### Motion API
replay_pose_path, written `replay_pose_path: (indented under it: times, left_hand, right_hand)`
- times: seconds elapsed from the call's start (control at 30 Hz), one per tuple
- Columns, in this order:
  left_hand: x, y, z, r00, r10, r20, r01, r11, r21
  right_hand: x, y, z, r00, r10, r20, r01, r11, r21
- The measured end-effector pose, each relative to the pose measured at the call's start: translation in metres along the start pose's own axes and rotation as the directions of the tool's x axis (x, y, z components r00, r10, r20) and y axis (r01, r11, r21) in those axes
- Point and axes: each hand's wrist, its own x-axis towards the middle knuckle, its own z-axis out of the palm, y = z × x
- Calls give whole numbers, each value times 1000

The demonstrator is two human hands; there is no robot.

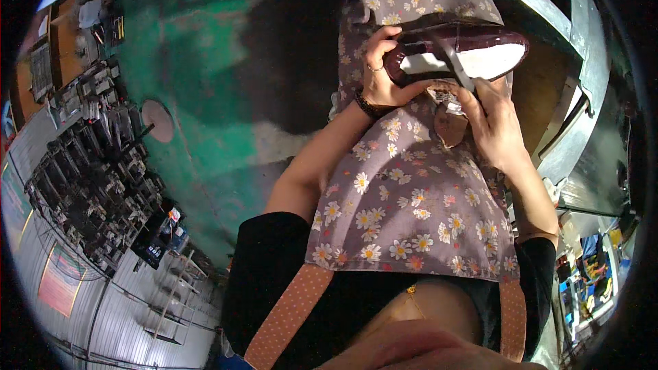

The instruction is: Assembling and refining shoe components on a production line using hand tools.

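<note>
A glossy dark maroon shoe [473, 40] lies bottom up above my lap, its white underside [490, 62] showing. My left hand [384, 72] is closed round the rounded end of the shoe at its left, thumb along the near edge. With my right hand [490, 116] I grip a narrow, grey, blade-like strip [452, 58], which crosses the underside of the shoe at a slant. Its lower end is hidden in my fingers, so I cannot tell its exact kind. Just under the shoe, a brownish pad with crumpled whitish scraps [447, 103] rests on my flowered apron [404, 212].
A grey metal machine frame [579, 41] curves round at the upper right. Green floor [205, 130] spreads out on the left, with a round plate [158, 120] on it. Dark racks with many small parts [96, 164] stand farther left. Colourful items [593, 267] fill a tray at lower right.
</note>
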Motion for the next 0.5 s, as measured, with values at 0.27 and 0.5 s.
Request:
replay_pose_path:
  times: [0.27,0.5]
  left_hand:
    - [2,-2,8,996,20,-90,-23,999,-33]
    - [5,4,1,999,47,-10,-46,998,44]
  right_hand:
    - [-4,29,13,827,48,559,-502,508,699]
    - [8,20,0,701,100,706,-692,330,641]
